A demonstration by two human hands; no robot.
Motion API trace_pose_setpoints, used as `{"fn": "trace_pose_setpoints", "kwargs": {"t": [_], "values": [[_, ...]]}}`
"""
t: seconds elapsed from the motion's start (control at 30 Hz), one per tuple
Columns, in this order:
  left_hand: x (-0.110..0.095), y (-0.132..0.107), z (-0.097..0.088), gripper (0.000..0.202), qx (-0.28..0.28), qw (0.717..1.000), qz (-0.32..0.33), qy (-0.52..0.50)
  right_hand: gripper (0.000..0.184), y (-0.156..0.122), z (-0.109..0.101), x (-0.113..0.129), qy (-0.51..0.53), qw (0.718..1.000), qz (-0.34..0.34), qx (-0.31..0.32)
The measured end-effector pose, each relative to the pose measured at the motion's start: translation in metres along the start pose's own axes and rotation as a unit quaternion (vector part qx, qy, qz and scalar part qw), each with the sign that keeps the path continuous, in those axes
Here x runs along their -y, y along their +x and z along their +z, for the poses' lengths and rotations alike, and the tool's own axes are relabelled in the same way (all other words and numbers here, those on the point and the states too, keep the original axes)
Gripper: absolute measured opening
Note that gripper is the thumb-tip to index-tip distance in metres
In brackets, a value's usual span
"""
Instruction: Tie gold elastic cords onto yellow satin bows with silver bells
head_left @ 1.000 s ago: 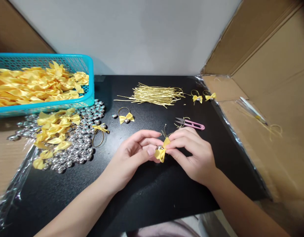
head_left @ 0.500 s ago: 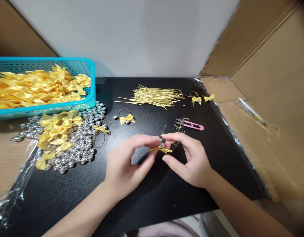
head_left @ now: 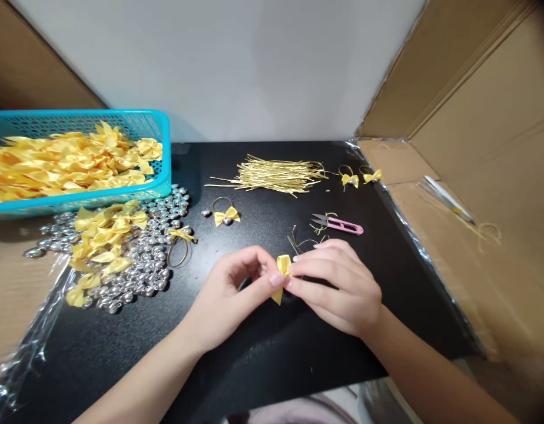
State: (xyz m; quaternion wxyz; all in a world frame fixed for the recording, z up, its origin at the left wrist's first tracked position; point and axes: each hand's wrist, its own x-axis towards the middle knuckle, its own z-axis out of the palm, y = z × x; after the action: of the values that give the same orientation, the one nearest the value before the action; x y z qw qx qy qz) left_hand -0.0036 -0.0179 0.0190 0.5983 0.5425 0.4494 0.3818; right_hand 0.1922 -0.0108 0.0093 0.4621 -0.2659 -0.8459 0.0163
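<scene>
My left hand (head_left: 230, 294) and my right hand (head_left: 338, 285) meet over the middle of the black table (head_left: 263, 347). Both pinch a small yellow ribbon bow (head_left: 281, 272) between thumb and fingertips. Thin gold cord ends (head_left: 301, 242) stick up behind the bow, by my right fingers. Whatever small part sits at the bow's middle is hidden by my fingers.
A turquoise basket (head_left: 159, 153) of yellow bows stands at the left, with silver beads (head_left: 151, 259) and loose bows (head_left: 104, 232) spread in front. Gold cords (head_left: 274, 174) lie at the back, pink snips (head_left: 342, 224) nearby, finished bows (head_left: 225, 215) around. A cardboard box (head_left: 475, 194) fills the right.
The bow lay flat between my spread fingertips half a second ago; now it stands on edge, and both hands have closed tighter together around it.
</scene>
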Motion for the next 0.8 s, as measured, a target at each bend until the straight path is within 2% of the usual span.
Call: {"fn": "trace_pose_setpoints", "kwargs": {"t": [0.1,0.27,0.4,0.47,0.57,0.67,0.8], "values": [[-0.006,0.001,0.002,0.025,0.018,0.997,-0.055,-0.056,0.014,-0.002,0.000,-0.002,-0.007,1.000,-0.002,-0.002],[-0.005,0.000,0.007,0.021,-0.019,0.995,-0.060,-0.077,0.018,-0.005,-0.001,-0.003,-0.051,0.999,-0.006,-0.011],[-0.003,-0.002,0.009,0.019,-0.046,0.994,-0.052,-0.080,0.021,-0.004,-0.001,-0.002,-0.048,0.999,-0.008,-0.012],[-0.002,-0.003,0.010,0.017,-0.056,0.996,-0.034,-0.064,0.020,-0.002,0.000,0.001,-0.012,0.999,0.029,-0.033],[-0.001,-0.005,0.009,0.012,-0.065,0.998,0.004,-0.021,0.009,0.001,0.003,0.007,0.087,0.986,0.128,-0.060],[0.001,-0.006,0.008,0.017,-0.046,0.998,0.038,0.024,0.006,0.001,0.006,0.011,0.133,0.967,0.215,-0.013],[0.003,-0.009,0.007,0.027,-0.018,0.993,0.085,0.083,0.018,-0.001,0.008,0.011,0.161,0.951,0.261,0.046]]}}
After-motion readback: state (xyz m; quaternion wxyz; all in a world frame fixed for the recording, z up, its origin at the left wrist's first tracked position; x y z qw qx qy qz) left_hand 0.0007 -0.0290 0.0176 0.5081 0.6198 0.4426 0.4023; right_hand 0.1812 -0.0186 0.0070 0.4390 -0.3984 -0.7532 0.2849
